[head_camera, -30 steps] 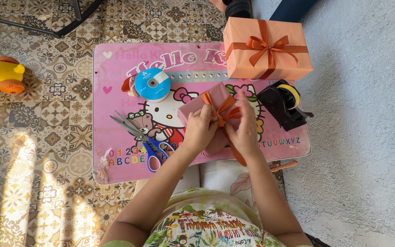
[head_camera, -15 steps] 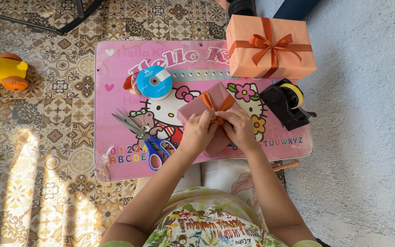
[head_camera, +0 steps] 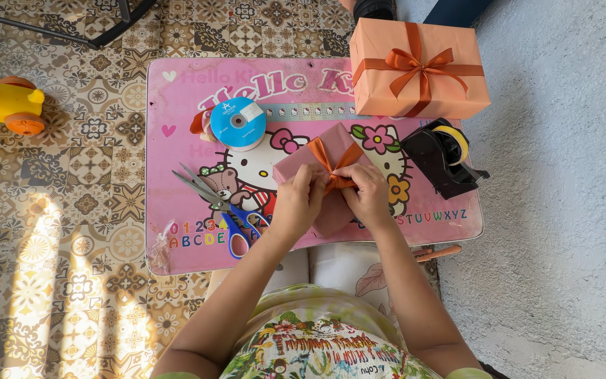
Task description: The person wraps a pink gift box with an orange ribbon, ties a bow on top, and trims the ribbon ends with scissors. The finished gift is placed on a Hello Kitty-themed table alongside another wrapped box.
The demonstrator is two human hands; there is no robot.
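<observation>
Both hands, the left hand (head_camera: 300,203) and right hand (head_camera: 368,194), pinch the orange satin ribbon (head_camera: 336,163) on the pink paper-wrapped box (head_camera: 317,158); blue-handled scissors (head_camera: 227,214) lie just left of that box.

A small box wrapped in dusty pink paper (head_camera: 317,165) lies flat on a pink cartoon-printed table (head_camera: 177,161), turned so its corners point toward the table edges, near the front edge. An orange ribbon (head_camera: 337,163) crosses its top, two strands rising in a V from a gathered point at the middle. Both hands cover its near half, pinching the ribbon there.
</observation>
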